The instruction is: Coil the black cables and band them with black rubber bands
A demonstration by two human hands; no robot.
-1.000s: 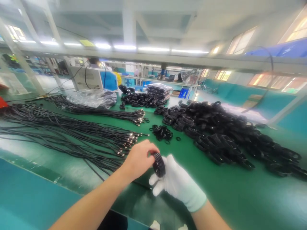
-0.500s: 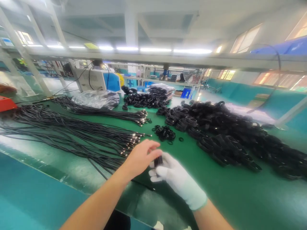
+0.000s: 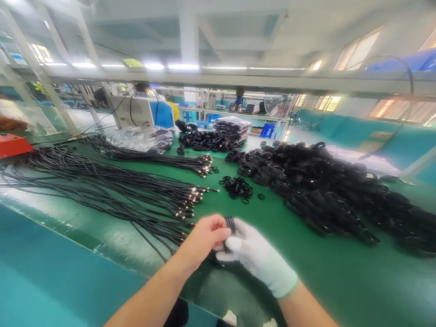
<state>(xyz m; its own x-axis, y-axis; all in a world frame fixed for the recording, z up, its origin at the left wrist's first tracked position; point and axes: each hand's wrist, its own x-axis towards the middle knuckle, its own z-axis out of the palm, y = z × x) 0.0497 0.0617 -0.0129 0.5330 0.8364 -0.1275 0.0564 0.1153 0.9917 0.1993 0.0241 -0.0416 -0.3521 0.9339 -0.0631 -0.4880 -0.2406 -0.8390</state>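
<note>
Near the front of the bench, a small coil of black cable is held between my two hands. My bare left hand pinches the coil's left side, thumb against the fingers. Around its right side wraps my right hand, in a white glove. The coil's lower part is mostly hidden by my fingers. Left of my hands lie long straight black cables with shiny metal plugs at their ends. Just beyond sits a little heap of small black rings, with one loose ring beside it.
A large pile of coiled black cables covers the right side of the green bench. Farther back are clear plastic bags, more black coils and a white-and-blue machine. A red device stands at the left.
My left hand has come down and closed on the coil, where its fingers were raised over it before. My right hand keeps its hold. The view has shifted slightly.
</note>
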